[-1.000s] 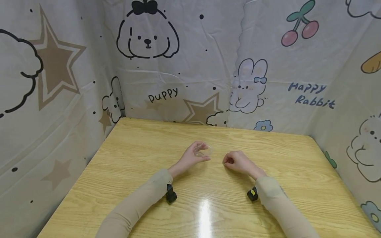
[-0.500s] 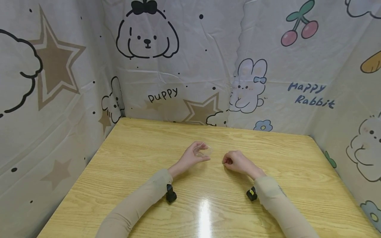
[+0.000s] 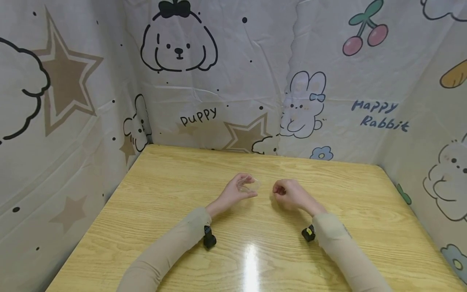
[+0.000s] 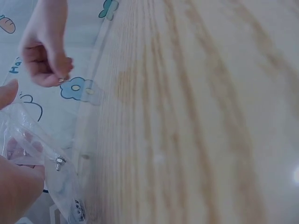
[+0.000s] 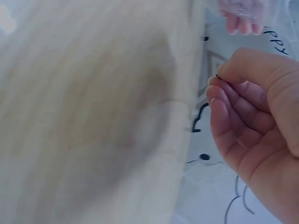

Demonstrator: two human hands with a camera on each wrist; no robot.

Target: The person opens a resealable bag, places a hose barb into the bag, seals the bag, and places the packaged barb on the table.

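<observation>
Left hand point(image 3: 237, 190) grips a clear plastic bag point(image 3: 254, 185), thumb and fingers round it, above the bench point(image 3: 175, 174). Small metal bolt point(image 4: 60, 163) shows at the bag; inside or out, can't tell. Right hand point(image 3: 292, 195), just beside the bag, not touching, pinches a tiny metal piece point(image 5: 218, 76) between thumb and fingertip.

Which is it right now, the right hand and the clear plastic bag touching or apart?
Apart. The head view shows it plainly: a strip of table is visible between the right hand and the clear plastic bag.
</observation>
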